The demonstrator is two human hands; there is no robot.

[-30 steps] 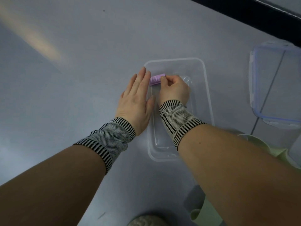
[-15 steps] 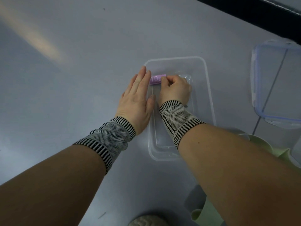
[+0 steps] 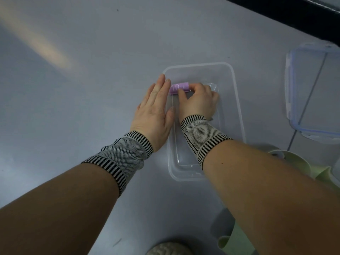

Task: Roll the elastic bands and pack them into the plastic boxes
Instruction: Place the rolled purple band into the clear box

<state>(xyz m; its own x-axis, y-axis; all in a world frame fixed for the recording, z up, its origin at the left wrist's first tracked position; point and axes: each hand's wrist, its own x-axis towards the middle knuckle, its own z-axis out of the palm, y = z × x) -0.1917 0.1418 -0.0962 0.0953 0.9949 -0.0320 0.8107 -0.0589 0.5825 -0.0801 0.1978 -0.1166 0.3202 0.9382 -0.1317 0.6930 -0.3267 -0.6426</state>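
A clear plastic box (image 3: 237, 100) lies on the grey surface in the middle of the view. Inside it, near the far left corner, sits a rolled purple elastic band (image 3: 179, 87) printed "10 LB". My right hand (image 3: 198, 102) is inside the box, fingers curled, pinching the roll's right end. My left hand (image 3: 154, 111) lies flat with straight fingers along the box's left wall, fingertips beside the roll. Both wrists wear striped grey bands.
A clear lid with a blue seal (image 3: 312, 92) lies at the right. Pale green bands or cups (image 3: 294, 162) sit at the lower right, partly behind my right arm. A shoe tip (image 3: 165, 249) shows at the bottom edge. A dark edge (image 3: 294, 13) runs along the top right.
Almost nothing has moved. The right hand's fingers shifted slightly on the purple roll, which stays in the box's far left corner.
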